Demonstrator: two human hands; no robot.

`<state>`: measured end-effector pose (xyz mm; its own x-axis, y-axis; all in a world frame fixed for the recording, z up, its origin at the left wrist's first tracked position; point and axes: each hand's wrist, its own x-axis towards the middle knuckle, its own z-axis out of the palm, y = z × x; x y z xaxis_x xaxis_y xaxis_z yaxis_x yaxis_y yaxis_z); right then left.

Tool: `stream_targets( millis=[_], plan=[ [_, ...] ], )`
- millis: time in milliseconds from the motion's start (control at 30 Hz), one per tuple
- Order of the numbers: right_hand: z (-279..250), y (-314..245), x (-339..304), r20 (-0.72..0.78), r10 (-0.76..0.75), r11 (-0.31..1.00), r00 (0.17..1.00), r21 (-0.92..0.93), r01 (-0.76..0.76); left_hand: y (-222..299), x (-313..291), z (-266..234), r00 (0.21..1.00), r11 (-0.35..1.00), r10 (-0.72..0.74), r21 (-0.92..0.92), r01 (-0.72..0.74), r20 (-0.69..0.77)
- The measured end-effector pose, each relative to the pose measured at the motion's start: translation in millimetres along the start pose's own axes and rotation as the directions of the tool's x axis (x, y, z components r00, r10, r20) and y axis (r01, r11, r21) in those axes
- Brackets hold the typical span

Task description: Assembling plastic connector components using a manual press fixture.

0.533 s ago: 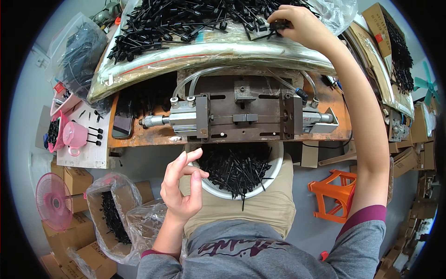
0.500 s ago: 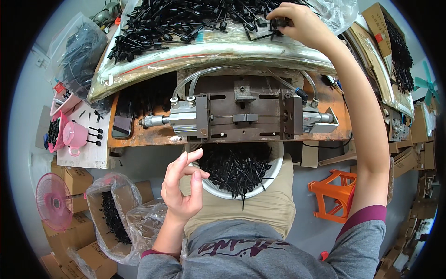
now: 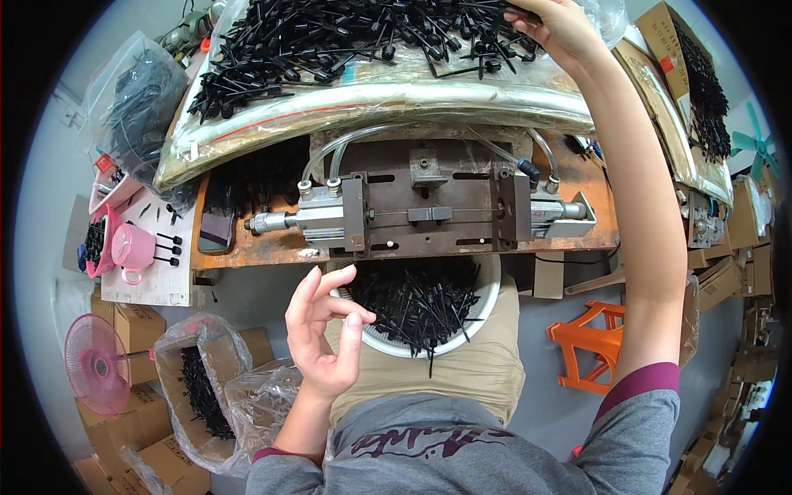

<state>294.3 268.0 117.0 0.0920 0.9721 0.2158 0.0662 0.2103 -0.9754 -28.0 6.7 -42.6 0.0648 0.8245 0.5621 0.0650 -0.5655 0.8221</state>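
Note:
My left hand (image 3: 326, 334) hovers left of a white basket (image 3: 492, 309), palm turned inward. Its fingers are apart and hold nothing. Inside the basket, which rests at my lap, lies a heap of black thin-stemmed parts (image 3: 421, 305). My right hand (image 3: 554, 29) reaches to the right end of a big pile of similar black stemmed parts (image 3: 330, 41). Its fingers are bent over the pile, partly cut off by the upper picture edge, so any grip is hidden. Between the hands sits a metal clamping fixture (image 3: 429, 186) with a small dark block (image 3: 429, 214) at its centre.
Clear air hoses (image 3: 338, 153) run to cylinders on both sides of the fixture. A phone (image 3: 217, 227) lies on the bench's left end, near a pink cup (image 3: 132, 247). An orange stool (image 3: 587, 342) stands at the right, a pink fan (image 3: 97, 363) and cartons at the left.
My right hand has moved up and right across the pile, away from the dark parts at its fingers. My left hand has barely moved. The whole view has shifted slightly.

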Motion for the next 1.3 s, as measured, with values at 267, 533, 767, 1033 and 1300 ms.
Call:
stream_targets(
  millis=[267, 533, 767, 1033, 1300],
  plan=[
    [-5, 9, -14, 0.001, 0.005, 0.988, 1.000, -0.157, -0.005, 2, 3, 2, 0.977, 0.969, 0.131, 0.188, -0.162, 0.168],
    [-26, 35, -2, 0.140, -0.051, 0.915, 0.989, -0.391, 0.102, 5, 14, 14, 0.974, 0.965, 0.153, 0.187, -0.183, 0.165],
    [-12, 21, -19, -0.017, -0.021, 0.982, 1.000, -0.187, 0.017, 4, 17, 17, 0.958, 0.933, 0.208, 0.252, -0.255, 0.197],
    [2, 3, -30, 0.094, -0.117, 0.848, 0.989, -0.508, 0.149, 7, 21, 18, 0.948, 0.899, 0.225, 0.329, -0.290, 0.224],
    [-12, 1, -31, -0.035, -0.122, 0.975, 0.992, -0.190, 0.114, 5, 17, 20, 0.944, 0.932, 0.201, 0.245, -0.266, 0.260]
  ],
)
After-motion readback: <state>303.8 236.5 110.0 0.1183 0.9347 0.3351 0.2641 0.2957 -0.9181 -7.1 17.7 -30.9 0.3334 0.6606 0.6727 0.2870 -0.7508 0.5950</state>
